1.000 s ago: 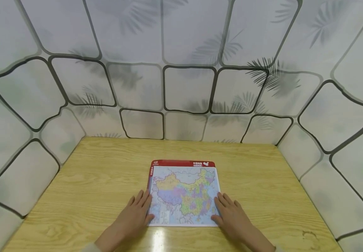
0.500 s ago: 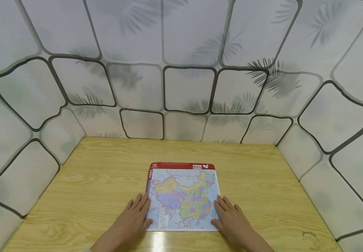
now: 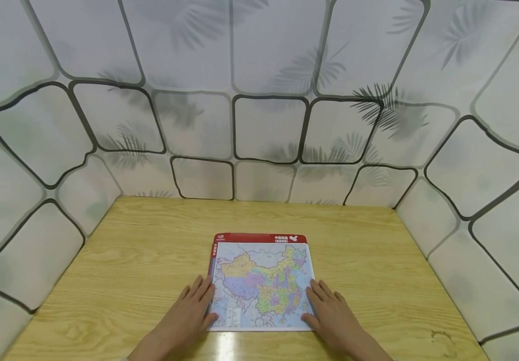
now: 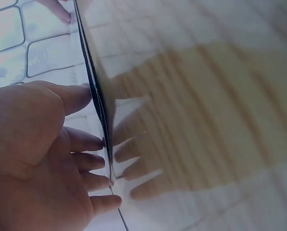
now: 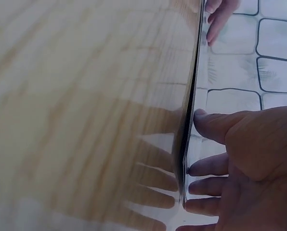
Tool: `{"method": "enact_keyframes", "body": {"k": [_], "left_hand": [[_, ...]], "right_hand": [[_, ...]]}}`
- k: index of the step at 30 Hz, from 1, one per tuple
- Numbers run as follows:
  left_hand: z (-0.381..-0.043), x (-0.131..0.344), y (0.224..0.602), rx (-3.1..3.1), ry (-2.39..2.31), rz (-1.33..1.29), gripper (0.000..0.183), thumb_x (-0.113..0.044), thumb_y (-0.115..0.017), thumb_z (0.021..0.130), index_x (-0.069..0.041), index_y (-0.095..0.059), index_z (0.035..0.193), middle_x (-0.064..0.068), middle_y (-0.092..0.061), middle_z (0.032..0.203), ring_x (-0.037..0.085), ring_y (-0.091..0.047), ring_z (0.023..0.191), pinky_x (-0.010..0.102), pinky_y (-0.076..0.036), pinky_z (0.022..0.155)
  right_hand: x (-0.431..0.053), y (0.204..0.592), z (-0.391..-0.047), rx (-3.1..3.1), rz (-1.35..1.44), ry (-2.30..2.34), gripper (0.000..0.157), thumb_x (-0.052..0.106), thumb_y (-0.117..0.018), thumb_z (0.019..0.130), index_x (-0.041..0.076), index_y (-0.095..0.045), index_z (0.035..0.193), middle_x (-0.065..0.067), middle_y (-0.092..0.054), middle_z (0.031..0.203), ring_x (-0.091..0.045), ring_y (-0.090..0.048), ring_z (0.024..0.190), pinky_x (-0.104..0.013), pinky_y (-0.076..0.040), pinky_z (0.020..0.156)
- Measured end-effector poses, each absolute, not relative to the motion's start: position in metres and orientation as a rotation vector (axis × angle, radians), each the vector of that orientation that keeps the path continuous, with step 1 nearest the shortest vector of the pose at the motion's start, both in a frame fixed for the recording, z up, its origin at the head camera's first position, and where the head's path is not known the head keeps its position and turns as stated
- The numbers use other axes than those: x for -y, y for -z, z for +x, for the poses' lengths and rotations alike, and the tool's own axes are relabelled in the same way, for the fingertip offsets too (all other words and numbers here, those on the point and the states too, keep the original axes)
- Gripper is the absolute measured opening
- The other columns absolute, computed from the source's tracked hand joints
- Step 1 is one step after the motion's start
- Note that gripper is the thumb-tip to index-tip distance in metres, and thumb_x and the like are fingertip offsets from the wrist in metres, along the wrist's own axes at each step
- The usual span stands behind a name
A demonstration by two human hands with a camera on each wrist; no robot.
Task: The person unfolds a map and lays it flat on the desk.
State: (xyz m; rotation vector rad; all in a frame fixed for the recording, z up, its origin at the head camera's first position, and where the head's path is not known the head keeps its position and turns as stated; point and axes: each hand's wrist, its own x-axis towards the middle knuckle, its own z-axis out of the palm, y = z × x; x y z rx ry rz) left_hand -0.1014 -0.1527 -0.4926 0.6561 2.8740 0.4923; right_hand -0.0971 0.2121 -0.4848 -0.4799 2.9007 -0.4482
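Note:
A thin, flat map of China (image 3: 259,281) with a red border along its top and left lies on the wooden table (image 3: 128,271). My left hand (image 3: 189,308) rests at its left edge, fingers extended and thumb on the lower left corner. At the opposite edge, my right hand (image 3: 331,311) touches the map the same way, its thumb near the lower right corner. The left wrist view shows the left hand (image 4: 42,154) with fingertips at the map's thin dark edge (image 4: 97,96). The right hand (image 5: 254,163) meets the other edge (image 5: 188,120) in the right wrist view.
Patterned fabric-like walls (image 3: 268,128) with dark outlines and leaf prints enclose the table at the back and both sides. The glossy tabletop reflects light just below the map. A small dark mark (image 3: 442,335) shows near the front right.
Compared with one second ago, the map has slid slightly towards me, with both hands moving along at its sides. Over the last half second hardly anything has moved.

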Motion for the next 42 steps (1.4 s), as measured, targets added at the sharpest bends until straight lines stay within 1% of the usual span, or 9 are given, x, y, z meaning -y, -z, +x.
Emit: {"method": "enact_keyframes", "body": {"k": [4, 8, 13, 20, 28, 35, 42], "left_hand": [[-0.105, 0.153, 0.491, -2.906, -0.537, 0.693, 0.064, -0.031, -0.067, 0.101, 0.011, -0.05, 0.145, 0.028, -0.039, 0.158, 0.05, -0.028, 0.149, 0.064, -0.028, 0.117], [-0.11, 0.153, 0.487, -2.961, -0.531, 0.74, 0.061, -0.028, -0.068, 0.101, 0.012, -0.051, 0.144, 0.03, -0.042, 0.155, 0.051, -0.031, 0.147, 0.064, -0.031, 0.116], [-0.12, 0.151, 0.483, -3.015, -0.499, 0.772, 0.06, -0.025, -0.068, 0.101, 0.012, -0.051, 0.145, 0.03, -0.043, 0.154, 0.051, -0.034, 0.145, 0.063, -0.035, 0.114], [-0.141, 0.149, 0.48, -3.029, -0.489, 0.808, 0.06, -0.023, -0.068, 0.101, 0.012, -0.049, 0.146, 0.03, -0.041, 0.156, 0.053, -0.035, 0.144, 0.064, -0.038, 0.112], [-0.158, 0.146, 0.482, -2.948, -0.453, 0.699, 0.067, -0.031, -0.066, 0.102, 0.007, -0.044, 0.152, 0.026, -0.033, 0.162, 0.048, -0.026, 0.151, 0.066, -0.031, 0.115], [-0.161, 0.145, 0.486, -2.893, -0.401, 0.649, 0.065, -0.032, -0.065, 0.103, 0.005, -0.045, 0.152, 0.023, -0.033, 0.164, 0.046, -0.022, 0.153, 0.067, -0.024, 0.118], [-0.161, 0.145, 0.489, -2.868, -0.401, 0.632, 0.065, -0.035, -0.063, 0.103, 0.004, -0.045, 0.153, 0.023, -0.033, 0.164, 0.046, -0.021, 0.153, 0.066, -0.022, 0.119]], "right_hand": [[-0.212, 0.484, -0.095, -2.925, -0.49, 0.475, 0.064, 0.036, -0.071, 0.098, -0.008, -0.056, 0.142, -0.026, -0.044, 0.156, -0.048, -0.037, 0.145, -0.071, -0.034, 0.109], [-0.212, 0.482, -0.091, -2.955, -0.534, 0.51, 0.062, 0.035, -0.072, 0.097, -0.008, -0.058, 0.139, -0.027, -0.048, 0.153, -0.048, -0.04, 0.143, -0.068, -0.038, 0.108], [-0.211, 0.483, -0.086, -2.991, -0.598, 0.518, 0.059, 0.032, -0.072, 0.097, -0.008, -0.059, 0.138, -0.028, -0.051, 0.149, -0.048, -0.044, 0.14, -0.066, -0.042, 0.105], [-0.208, 0.482, -0.082, -2.978, -0.617, 0.441, 0.061, 0.036, -0.069, 0.098, -0.007, -0.059, 0.14, -0.026, -0.05, 0.15, -0.048, -0.044, 0.141, -0.065, -0.042, 0.105], [-0.202, 0.479, -0.079, -2.973, -0.564, 0.345, 0.059, 0.041, -0.07, 0.098, -0.004, -0.063, 0.136, -0.025, -0.053, 0.148, -0.048, -0.047, 0.138, -0.067, -0.043, 0.102], [-0.201, 0.481, -0.078, -2.974, -0.54, 0.321, 0.057, 0.04, -0.071, 0.097, -0.004, -0.065, 0.133, -0.026, -0.055, 0.146, -0.048, -0.049, 0.136, -0.067, -0.045, 0.1], [-0.204, 0.482, -0.081, -2.962, -0.534, 0.333, 0.056, 0.039, -0.071, 0.097, -0.003, -0.064, 0.135, -0.026, -0.053, 0.147, -0.049, -0.048, 0.136, -0.068, -0.045, 0.1]]}}
